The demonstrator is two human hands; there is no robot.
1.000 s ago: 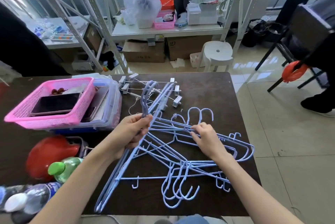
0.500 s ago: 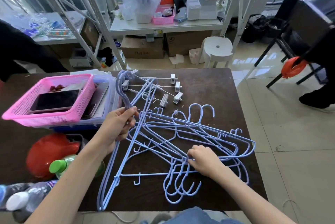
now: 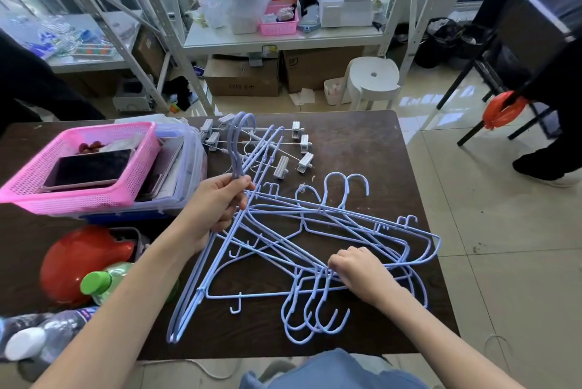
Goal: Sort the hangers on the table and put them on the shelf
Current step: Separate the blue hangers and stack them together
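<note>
Several light-blue wire hangers [image 3: 318,225] lie tangled on the dark table [image 3: 356,136]. My left hand [image 3: 217,209] grips the necks of a small bunch of them, hooks [image 3: 239,136] pointing away from me, their shoulders trailing down to the table's near edge. My right hand [image 3: 359,272] is closed on the necks of a few hangers whose hooks [image 3: 315,316] point toward me. White clip hangers [image 3: 299,149] lie at the back of the table. The white metal shelf [image 3: 283,39] stands beyond the table.
A pink basket [image 3: 78,174] on a clear bin sits at the left, with a red object [image 3: 78,259] and bottles [image 3: 104,281] in front of it. A white stool [image 3: 373,80] and cardboard boxes stand by the shelf. A person stands at the right [image 3: 548,149].
My left hand has lifted its bunch of hangers up and left, hooks raised. My right hand slid from the pile's middle toward me and closed on the necks near the front hooks.
</note>
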